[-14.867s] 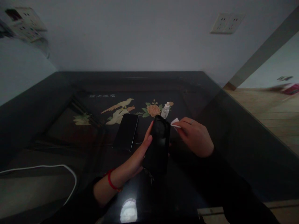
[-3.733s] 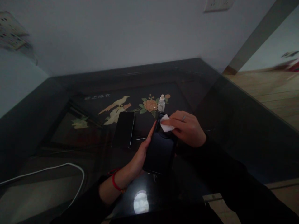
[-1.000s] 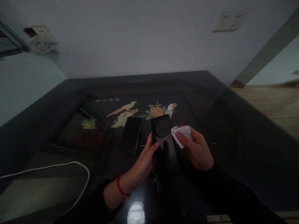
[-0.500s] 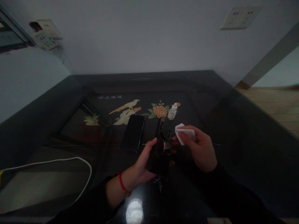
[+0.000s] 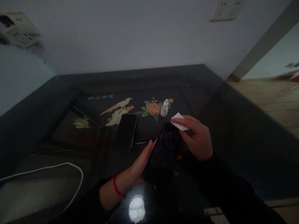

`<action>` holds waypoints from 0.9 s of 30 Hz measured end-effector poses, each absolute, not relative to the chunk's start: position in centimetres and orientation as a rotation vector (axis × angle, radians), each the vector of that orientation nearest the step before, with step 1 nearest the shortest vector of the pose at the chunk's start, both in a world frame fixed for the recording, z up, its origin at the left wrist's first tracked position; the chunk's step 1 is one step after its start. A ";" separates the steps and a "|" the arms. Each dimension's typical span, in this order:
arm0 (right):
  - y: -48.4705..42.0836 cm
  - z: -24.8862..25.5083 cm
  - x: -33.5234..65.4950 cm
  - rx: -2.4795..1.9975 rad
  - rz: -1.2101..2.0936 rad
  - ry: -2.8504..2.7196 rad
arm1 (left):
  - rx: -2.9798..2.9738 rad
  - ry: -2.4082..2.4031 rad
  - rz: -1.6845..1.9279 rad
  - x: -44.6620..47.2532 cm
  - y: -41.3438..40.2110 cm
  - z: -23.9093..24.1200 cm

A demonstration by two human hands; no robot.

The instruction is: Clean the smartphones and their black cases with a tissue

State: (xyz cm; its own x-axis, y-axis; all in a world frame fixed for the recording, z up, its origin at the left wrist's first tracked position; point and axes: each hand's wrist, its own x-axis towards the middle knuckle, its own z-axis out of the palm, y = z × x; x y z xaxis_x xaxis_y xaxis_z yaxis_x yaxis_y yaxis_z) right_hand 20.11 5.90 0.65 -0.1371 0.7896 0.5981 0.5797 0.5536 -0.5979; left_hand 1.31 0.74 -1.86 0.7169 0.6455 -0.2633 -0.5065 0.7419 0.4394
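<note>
My left hand, with a red bracelet at the wrist, is wrapped round a black phone. The phone's back, with a round camera bump, faces up toward me. A folded white wipe is pinched between the fingers of my right hand, close by the phone's top right corner; I cannot tell whether it touches. Beyond the hands a small white-capped dropper bottle stands upright. To the left a second black phone lies flat on the dark table.
The glossy dark table carries an inlaid bird and flower picture and meets a pale wall. A white cable curves across the left side. Wall sockets are at the right, with more sockets at upper left.
The held phone has turned from edge-on so its back shows more. My right hand has brought the wipe up to the phone's top corner. The view has shifted a little.
</note>
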 end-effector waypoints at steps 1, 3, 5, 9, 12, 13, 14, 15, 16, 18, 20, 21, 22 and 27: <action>5.9 0.5 20.0 -1.104 0.218 -1.867 | 0.362 0.427 0.660 1.4 0.7 -1.8; 5.9 0.3 19.8 -1.058 0.144 -1.930 | 0.355 0.451 0.642 1.6 0.6 -1.7; 5.8 0.2 19.5 -0.973 0.081 -2.004 | 0.324 0.485 0.585 1.7 0.6 -1.6; 5.8 0.1 19.4 -0.843 -0.039 -2.110 | 0.294 0.515 0.584 1.7 0.5 -1.6; 5.8 0.2 19.5 -0.907 -0.107 -2.070 | 0.299 0.495 0.672 1.8 0.5 -1.6; 5.7 0.2 19.5 -0.917 -0.121 -2.064 | 0.298 0.494 0.705 1.9 0.5 -1.6; 5.6 0.3 19.4 -0.906 -0.128 -2.077 | 0.297 0.499 0.743 1.9 0.5 -1.7; 5.5 0.4 19.3 -0.880 -0.131 -2.105 | 0.297 0.513 0.782 2.0 0.6 -1.9; 5.3 0.4 19.2 -0.851 -0.137 -2.139 | 0.298 0.533 0.818 2.1 0.6 -2.0; 5.2 0.5 19.0 -0.826 -0.173 -2.179 | 0.304 0.559 0.866 2.2 0.6 -2.1; 5.1 0.5 19.0 -0.870 -0.227 -2.156 | 0.300 0.557 0.851 2.3 0.6 -2.0; 5.2 0.5 19.0 -0.896 -0.246 -2.136 | 0.295 0.560 0.835 2.3 0.6 -1.8; 5.2 0.5 19.0 -0.903 -0.250 -2.130 | 0.290 0.566 0.826 2.3 0.7 -1.7; 5.2 0.6 18.9 -0.764 -0.185 -2.198 | 0.279 0.599 0.847 2.4 0.7 -1.5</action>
